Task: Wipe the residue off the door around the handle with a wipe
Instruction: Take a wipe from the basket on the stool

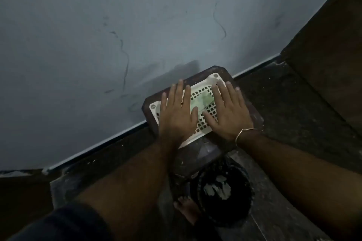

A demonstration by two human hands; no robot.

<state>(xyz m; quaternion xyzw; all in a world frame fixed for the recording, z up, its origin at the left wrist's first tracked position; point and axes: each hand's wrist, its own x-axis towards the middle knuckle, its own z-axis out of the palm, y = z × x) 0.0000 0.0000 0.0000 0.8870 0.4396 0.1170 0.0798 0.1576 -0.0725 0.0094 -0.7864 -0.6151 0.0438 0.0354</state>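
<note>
A white perforated plastic tray [214, 78] rests on a dark wooden stool [252, 111] against the wall. A pale green wipe packet [201, 100] lies on the tray. My left hand [177, 111] lies flat on the tray's left part, fingers spread. On the tray's right part my right hand [227, 111] also lies flat and open, a thin bangle on its wrist. The packet shows in the gap between the two hands, and neither hand grips it. The door and its handle are not in view.
A grey-blue wall [137, 25] with dark scribble marks fills the top. A dark round bin [221, 191] holding crumpled white scraps stands on the floor below the stool, next to my bare foot [188, 209]. A dark brown panel [333, 55] rises at the right.
</note>
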